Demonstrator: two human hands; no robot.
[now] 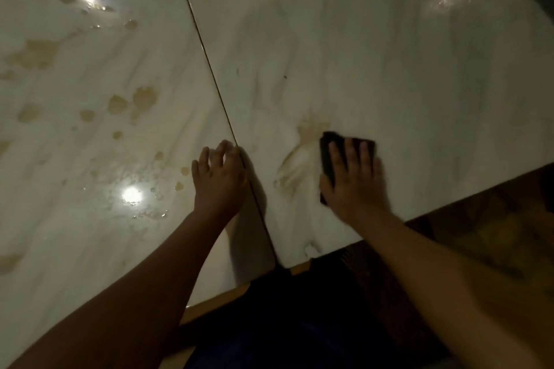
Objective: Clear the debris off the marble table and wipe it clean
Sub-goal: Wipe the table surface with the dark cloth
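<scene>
Pressure comes from my right hand (353,182), fingers flat on the dark rectangular cloth (328,142) on the white marble table (389,69). My left hand (220,182) rests beside it, fingers loosely spread, holding nothing. Left of the cloth, I fear a soaked cloth only pushes the brown smear (308,131) into the thin dark seam (209,69). Farther left, tan puddles (144,99) lie unwiped.

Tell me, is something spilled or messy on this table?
Yes. Brownish puddles and drops are splattered across the left slab of the marble table. A smeared brown streak lies just left of the dark cloth that the right hand presses flat.
</scene>
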